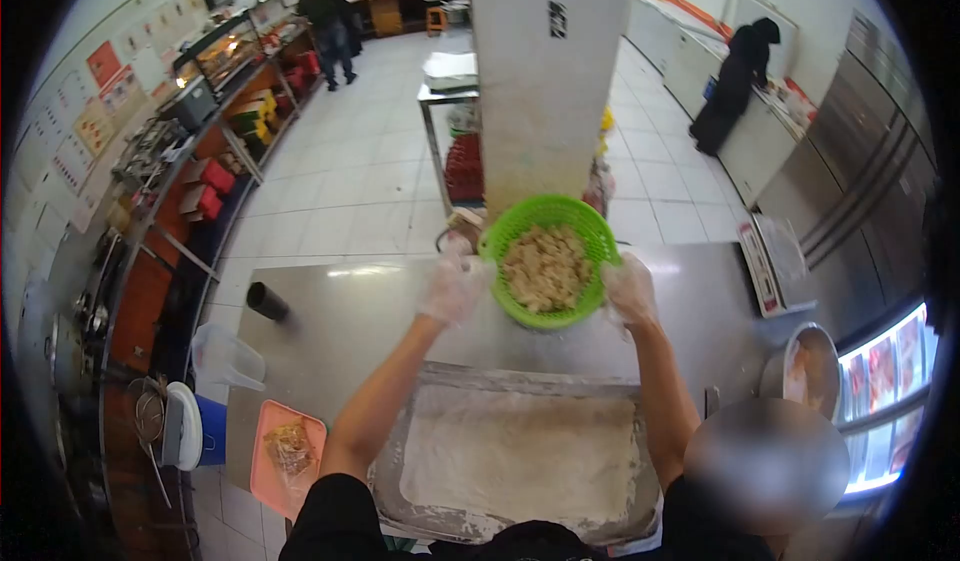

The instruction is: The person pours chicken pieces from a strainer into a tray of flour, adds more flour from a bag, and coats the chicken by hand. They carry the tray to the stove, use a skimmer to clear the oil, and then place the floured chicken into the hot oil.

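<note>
A green plastic colander (494,251) holding pale chunks of what looks like raw chicken (547,269) is held out over the far side of the steel table. Gripping its left rim is my left hand (459,286), in a clear plastic glove. My right hand (629,291), gloved the same way, is closed on the opposite rim. The colander tilts towards me, so its contents show. Between my forearms lies a wide metal tray (520,451) with a layer of white flour-like powder over its bottom.
On the table's left stand a dark cup (267,302), a clear plastic jug (228,357) and a pink tray (266,461) with a bagged item. At right are a scale (765,271) and a metal bowl (811,369). A pillar (545,91) rises behind; people stand farther off.
</note>
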`<state>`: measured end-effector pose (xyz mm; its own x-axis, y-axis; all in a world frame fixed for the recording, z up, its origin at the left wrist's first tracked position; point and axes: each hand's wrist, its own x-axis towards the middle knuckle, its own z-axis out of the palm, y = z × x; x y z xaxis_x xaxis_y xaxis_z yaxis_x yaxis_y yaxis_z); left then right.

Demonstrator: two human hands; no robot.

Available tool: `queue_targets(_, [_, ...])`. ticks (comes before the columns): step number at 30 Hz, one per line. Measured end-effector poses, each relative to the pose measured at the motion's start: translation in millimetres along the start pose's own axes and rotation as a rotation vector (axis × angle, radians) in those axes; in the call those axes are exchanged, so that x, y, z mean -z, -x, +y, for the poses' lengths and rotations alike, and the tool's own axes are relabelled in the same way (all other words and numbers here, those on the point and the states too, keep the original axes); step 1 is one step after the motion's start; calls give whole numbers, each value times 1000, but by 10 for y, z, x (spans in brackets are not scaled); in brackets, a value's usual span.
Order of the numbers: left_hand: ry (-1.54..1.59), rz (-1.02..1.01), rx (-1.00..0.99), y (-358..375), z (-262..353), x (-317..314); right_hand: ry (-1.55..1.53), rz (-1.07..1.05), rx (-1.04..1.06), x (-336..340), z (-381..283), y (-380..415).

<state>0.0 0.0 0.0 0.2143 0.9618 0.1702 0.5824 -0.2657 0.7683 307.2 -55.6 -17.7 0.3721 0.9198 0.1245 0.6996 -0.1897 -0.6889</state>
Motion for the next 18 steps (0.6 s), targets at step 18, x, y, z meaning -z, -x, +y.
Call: queue_targets(18, [-123,-520,-377,950,-641,-173,-600,247,-21,-319,234,58])
